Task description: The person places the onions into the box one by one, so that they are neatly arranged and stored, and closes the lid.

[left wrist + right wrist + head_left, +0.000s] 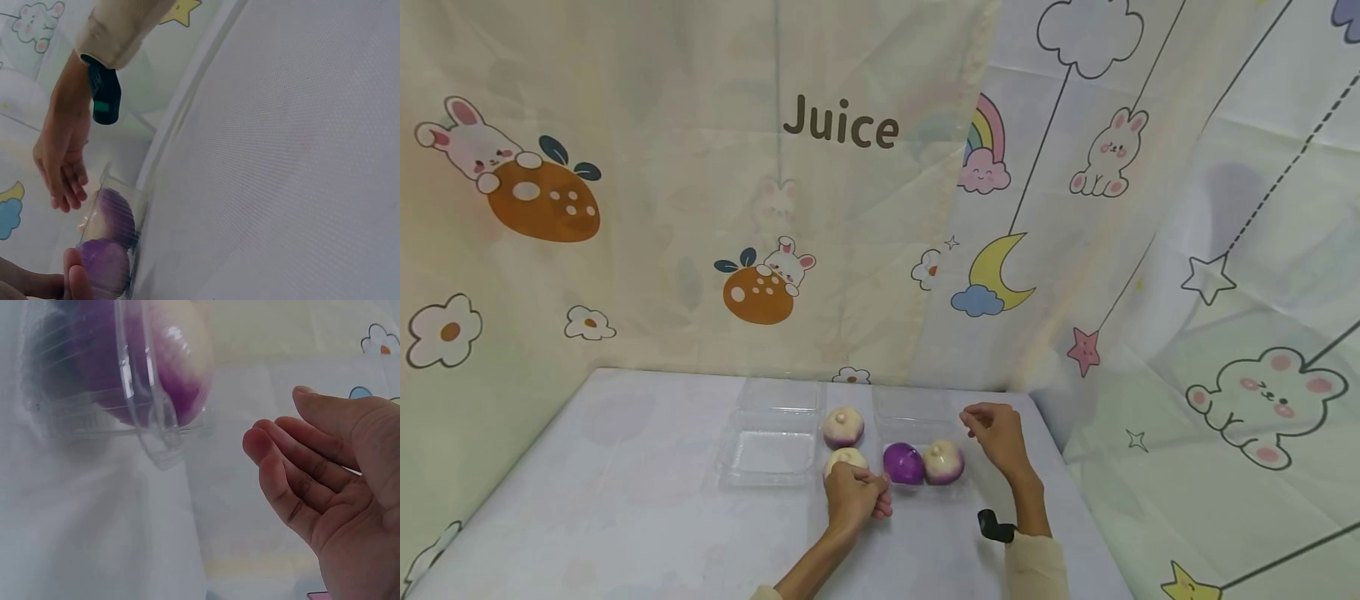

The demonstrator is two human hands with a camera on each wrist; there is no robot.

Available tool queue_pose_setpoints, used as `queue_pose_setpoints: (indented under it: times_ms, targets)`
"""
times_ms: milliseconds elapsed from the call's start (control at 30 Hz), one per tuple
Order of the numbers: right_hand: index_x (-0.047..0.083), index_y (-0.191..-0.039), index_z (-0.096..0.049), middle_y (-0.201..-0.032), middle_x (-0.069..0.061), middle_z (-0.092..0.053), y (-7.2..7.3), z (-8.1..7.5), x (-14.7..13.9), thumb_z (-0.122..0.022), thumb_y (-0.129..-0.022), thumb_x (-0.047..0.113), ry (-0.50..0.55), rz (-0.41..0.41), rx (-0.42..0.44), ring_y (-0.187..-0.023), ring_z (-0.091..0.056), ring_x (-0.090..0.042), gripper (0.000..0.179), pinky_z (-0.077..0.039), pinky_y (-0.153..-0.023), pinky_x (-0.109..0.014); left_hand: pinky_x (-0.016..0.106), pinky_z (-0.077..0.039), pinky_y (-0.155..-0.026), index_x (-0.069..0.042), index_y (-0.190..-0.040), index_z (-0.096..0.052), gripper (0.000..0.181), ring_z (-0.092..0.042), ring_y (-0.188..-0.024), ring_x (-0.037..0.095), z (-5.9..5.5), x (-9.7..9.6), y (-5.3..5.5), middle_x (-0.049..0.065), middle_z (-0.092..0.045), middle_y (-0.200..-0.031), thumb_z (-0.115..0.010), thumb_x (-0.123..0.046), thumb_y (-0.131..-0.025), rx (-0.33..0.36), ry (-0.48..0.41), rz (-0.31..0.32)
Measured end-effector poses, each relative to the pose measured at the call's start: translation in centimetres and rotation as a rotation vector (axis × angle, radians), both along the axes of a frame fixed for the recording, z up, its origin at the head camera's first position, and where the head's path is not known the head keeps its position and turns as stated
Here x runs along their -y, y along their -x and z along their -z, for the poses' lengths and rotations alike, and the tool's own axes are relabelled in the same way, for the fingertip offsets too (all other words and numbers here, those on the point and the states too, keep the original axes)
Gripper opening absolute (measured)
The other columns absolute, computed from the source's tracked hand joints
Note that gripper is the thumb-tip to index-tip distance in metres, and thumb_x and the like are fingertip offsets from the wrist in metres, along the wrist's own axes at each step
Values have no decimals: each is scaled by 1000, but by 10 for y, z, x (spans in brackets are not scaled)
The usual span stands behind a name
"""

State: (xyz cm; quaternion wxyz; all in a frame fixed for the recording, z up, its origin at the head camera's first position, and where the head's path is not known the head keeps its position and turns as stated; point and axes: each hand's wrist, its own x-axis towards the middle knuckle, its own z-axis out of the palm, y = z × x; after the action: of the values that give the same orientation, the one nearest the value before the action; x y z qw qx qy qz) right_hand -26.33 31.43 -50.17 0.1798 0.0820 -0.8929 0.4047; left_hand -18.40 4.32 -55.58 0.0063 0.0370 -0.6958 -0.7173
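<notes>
A clear plastic box [951, 492] with its lid raised holds two turnips: a mostly purple turnip [903, 463] at left and a cream turnip with a purple base [943, 462] at right. My left hand [853, 498] is at the box's left side, fingertips beside the purple turnip. Whether they pinch the rim is unclear. Partly covered by this hand, a cream turnip [846, 458] sits outside the box, with another turnip [844, 427] behind it. My right hand [1000, 437] hovers right of the box; in the right wrist view its relaxed fingers [312, 469] hold nothing.
A second clear plastic box [771, 454] stands to the left on the white table [647, 500], its lid [781, 395] raised at the back. Printed curtains [655, 275] enclose the table behind and at the sides. A black strap piece [996, 527] sits at my right wrist.
</notes>
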Motion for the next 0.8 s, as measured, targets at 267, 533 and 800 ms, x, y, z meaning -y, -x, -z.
queue_pose_setpoints:
  times_ms: [267,533,800]
  targets:
    - [-8,-118,-78,-104,-22,-82,11,17,-5,-76,-102,7,17,50,43,-92,-79,-32,22,-63,-83,-24,33,-62,-46,16,-85,-77,19,-71,-45,15,0,0,-1,15,-74,-61,-79,0,-94,1,-9,4]
    - [-20,-133,-64,-128,-40,-70,18,31,-4,-42,-115,4,259,28,173,-115,-74,-49,37,-67,-93,-34,32,-62,-46,16,-85,-76,19,-70,-45,14,-1,-1,1,14,-74,-60,-79,0,-94,10,-13,5]
    - [-21,-143,-56,-141,-41,-64,22,33,3,-35,-114,8,386,-1,285,-130,-66,-52,45,-58,-112,-53,33,-62,-45,17,-84,-76,20,-70,-45,15,0,0,0,14,-74,-60,-79,0,-94,-1,-18,9]
